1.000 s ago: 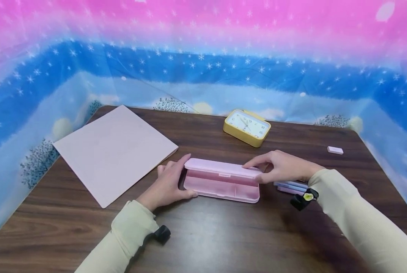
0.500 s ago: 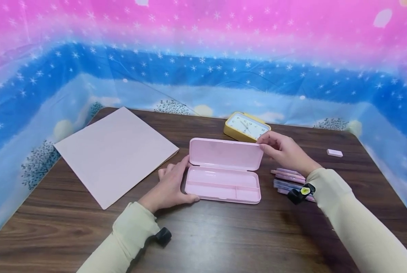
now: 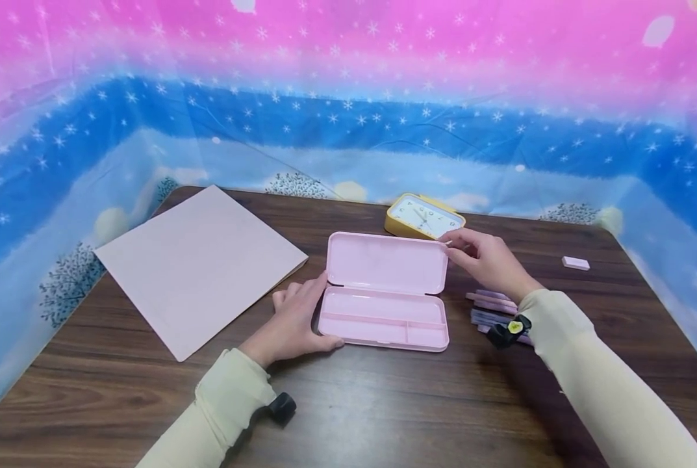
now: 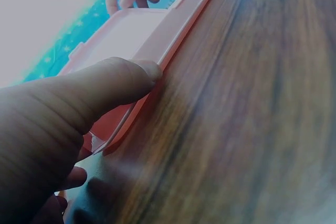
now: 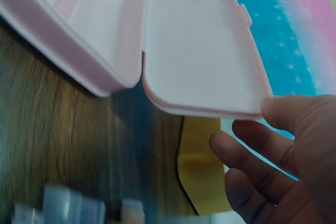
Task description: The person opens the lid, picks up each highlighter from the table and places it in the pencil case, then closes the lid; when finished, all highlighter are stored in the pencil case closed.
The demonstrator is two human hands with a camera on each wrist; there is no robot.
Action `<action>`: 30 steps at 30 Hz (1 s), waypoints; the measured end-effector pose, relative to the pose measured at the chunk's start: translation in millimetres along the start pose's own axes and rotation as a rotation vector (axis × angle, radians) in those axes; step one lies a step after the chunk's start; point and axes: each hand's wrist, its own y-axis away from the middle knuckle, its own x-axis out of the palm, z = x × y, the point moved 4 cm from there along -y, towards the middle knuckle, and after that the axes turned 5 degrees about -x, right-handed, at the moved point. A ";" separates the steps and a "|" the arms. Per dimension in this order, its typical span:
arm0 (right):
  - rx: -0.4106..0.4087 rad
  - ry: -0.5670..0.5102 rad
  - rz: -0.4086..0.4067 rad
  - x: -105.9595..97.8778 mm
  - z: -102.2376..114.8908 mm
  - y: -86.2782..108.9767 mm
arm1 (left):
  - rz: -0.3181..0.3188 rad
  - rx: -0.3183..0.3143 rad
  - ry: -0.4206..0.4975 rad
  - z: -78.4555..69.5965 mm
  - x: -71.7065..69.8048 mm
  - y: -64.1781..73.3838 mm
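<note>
A pink pencil case (image 3: pixel 383 330) lies on the table with its lid (image 3: pixel 386 263) raised behind it. Its bottom has a long compartment and smaller ones, with nothing in them. My left hand (image 3: pixel 290 323) grips the case's left end, the thumb (image 4: pixel 123 80) at the front edge and the fingers at the back. At the lid's upper right corner, my right hand (image 3: pixel 488 260) pinches the edge between thumb (image 5: pixel 289 111) and fingers. Several pens (image 3: pixel 491 312) lie on the table to the right of the case, partly hidden under my right wrist.
A yellow alarm clock (image 3: pixel 424 218) stands right behind the lid. A large pale pink square board (image 3: pixel 202 270) lies at the left. A small white eraser (image 3: pixel 575 263) is at the far right. Patterned cloth (image 3: pixel 348 117) surrounds the table's back and sides.
The lid has swung up and back from nearly closed, carried by my right hand, so the compartments now show. My left hand has stayed at the case's left end.
</note>
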 end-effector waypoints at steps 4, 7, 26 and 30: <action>0.011 0.060 0.014 -17.7 -5.8 10.8 | 0.002 -0.008 -0.002 -0.7 -2.5 0.1; 0.022 0.114 0.022 -35.3 -13.2 21.5 | 0.004 -0.013 -0.005 -0.2 -4.3 0.1; 0.130 0.290 0.184 -48.8 -89.0 86.5 | 0.018 -0.017 -0.008 0.5 0.9 0.4; 0.136 0.298 0.188 -46.2 -92.2 89.6 | 0.021 -0.015 -0.005 -1.3 3.5 -0.3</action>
